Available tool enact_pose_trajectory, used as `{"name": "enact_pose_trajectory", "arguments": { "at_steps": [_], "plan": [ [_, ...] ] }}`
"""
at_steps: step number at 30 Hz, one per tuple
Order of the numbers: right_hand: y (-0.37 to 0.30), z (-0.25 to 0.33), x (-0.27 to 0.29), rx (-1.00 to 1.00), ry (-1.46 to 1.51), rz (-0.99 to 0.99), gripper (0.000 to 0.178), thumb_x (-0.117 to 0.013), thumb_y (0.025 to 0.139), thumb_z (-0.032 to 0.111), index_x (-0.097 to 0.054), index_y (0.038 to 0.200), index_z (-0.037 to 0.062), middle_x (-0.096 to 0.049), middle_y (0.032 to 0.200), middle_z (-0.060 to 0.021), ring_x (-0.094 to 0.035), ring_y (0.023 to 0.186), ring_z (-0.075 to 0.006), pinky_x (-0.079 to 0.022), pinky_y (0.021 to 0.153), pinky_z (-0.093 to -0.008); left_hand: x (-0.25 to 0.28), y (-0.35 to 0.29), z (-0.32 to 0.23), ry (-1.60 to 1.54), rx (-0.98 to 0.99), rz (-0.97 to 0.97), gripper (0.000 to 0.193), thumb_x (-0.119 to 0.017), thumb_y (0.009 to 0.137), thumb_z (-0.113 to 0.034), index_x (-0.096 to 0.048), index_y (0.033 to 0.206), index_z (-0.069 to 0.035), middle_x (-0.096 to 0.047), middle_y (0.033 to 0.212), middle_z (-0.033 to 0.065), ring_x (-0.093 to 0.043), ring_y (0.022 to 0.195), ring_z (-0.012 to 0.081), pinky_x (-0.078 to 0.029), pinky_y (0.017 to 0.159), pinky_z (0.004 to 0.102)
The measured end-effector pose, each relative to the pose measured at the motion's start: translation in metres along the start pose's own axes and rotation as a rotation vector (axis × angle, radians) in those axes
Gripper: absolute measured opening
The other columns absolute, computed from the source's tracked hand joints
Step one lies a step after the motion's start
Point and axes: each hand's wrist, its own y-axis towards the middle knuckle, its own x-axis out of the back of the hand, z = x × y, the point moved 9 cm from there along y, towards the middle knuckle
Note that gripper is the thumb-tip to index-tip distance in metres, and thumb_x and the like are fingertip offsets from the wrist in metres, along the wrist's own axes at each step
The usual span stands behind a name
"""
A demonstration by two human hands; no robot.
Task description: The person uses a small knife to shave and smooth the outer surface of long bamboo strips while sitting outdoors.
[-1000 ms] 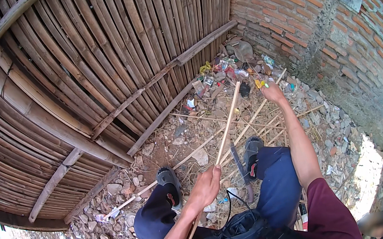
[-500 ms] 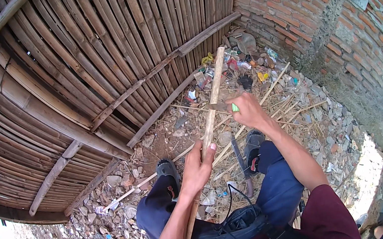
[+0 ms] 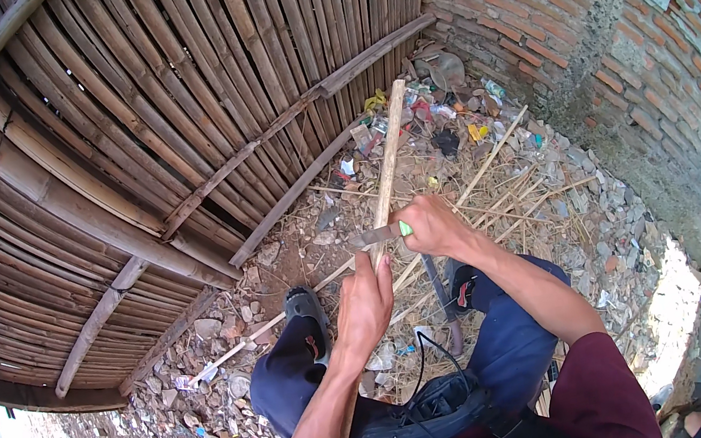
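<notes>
A long pale bamboo strip (image 3: pixel 391 153) slants from my lap up toward the far side. My left hand (image 3: pixel 364 301) is closed around it in the middle, thumb and fingertips near the blade. In my right fist (image 3: pixel 432 226) is a knife with a green-ended handle. The knife's blade (image 3: pixel 372 237) lies across the strip, just beyond my left fingertips, and appears to touch it. Below my left hand, the strip runs under my left forearm and shows again by my waist.
Between my feet lies a machete-like tool (image 3: pixel 442 296) with a dark blade. Thin bamboo sticks (image 3: pixel 496 155) and shavings cover the rubble ground, with litter (image 3: pixel 435 118) in the far corner. A bamboo slat wall (image 3: pixel 192 88) rises at left, a brick wall (image 3: pixel 580 45) at right.
My right hand has drawn the knife down along the strip toward me, from well above my left hand to right beside its fingertips. My left hand keeps its grip.
</notes>
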Motion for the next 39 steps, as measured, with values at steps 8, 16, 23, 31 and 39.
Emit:
{"name": "enact_pose_trajectory", "arguments": {
  "at_steps": [8, 16, 23, 31, 39],
  "plan": [
    [-0.002, -0.002, -0.01, -0.013, 0.03, 0.007, 0.029, -0.066, 0.067, 0.005, -0.083, 0.09, 0.0055, -0.07, 0.072, -0.025, -0.071, 0.069, -0.0444, -0.057, 0.066, -0.0503, -0.005, -0.008, 0.002, 0.217, -0.107, -0.122, 0.031, -0.056, 0.112, -0.024, -0.048, 0.104, 0.004, -0.065, 0.065, 0.0333, -0.067, 0.061, 0.054, -0.054, 0.054, 0.0615],
    [0.008, 0.008, -0.003, -0.038, -0.037, -0.028, 0.027, -0.066, 0.07, 0.001, -0.083, 0.091, 0.0069, -0.074, 0.076, -0.0227, -0.074, 0.067, -0.0396, -0.06, 0.066, -0.0494, 0.006, -0.007, -0.003, 0.236, -0.089, -0.13, 0.03, -0.058, 0.111, -0.021, -0.048, 0.104, 0.005, -0.063, 0.063, 0.0325, -0.067, 0.06, 0.0534, -0.054, 0.053, 0.0608],
    [0.009, -0.161, 0.107, -0.44, -0.134, -0.532, 0.017, -0.066, 0.089, 0.008, -0.078, 0.087, -0.0043, -0.071, 0.075, -0.0279, -0.07, 0.063, -0.0408, -0.054, 0.065, -0.051, -0.031, -0.036, -0.018, 0.142, -0.123, 0.056, 0.029, -0.058, 0.111, -0.021, -0.046, 0.106, 0.005, -0.063, 0.064, 0.0334, -0.066, 0.06, 0.0557, -0.052, 0.054, 0.0633],
    [-0.013, -0.153, 0.115, -0.393, -0.064, -0.574, 0.019, -0.065, 0.09, 0.01, -0.076, 0.084, -0.0043, -0.068, 0.071, -0.0275, -0.068, 0.064, -0.0426, -0.05, 0.063, -0.0491, -0.017, -0.016, -0.009, -0.164, 0.002, 0.168, 0.033, -0.051, 0.115, -0.025, -0.056, 0.102, 0.004, -0.062, 0.073, 0.032, -0.062, 0.074, 0.0574, -0.047, 0.065, 0.0573],
    [-0.003, -0.035, 0.036, -0.149, -0.072, -0.173, 0.024, -0.064, 0.072, 0.002, -0.081, 0.087, 0.0064, -0.072, 0.07, -0.0223, -0.073, 0.065, -0.0392, -0.057, 0.064, -0.0496, -0.017, -0.003, 0.003, -0.223, 0.058, 0.184, 0.043, -0.043, 0.118, -0.032, -0.058, 0.106, 0.005, -0.06, 0.077, 0.0332, -0.057, 0.077, 0.0563, -0.046, 0.072, 0.0573]
  ]
}}
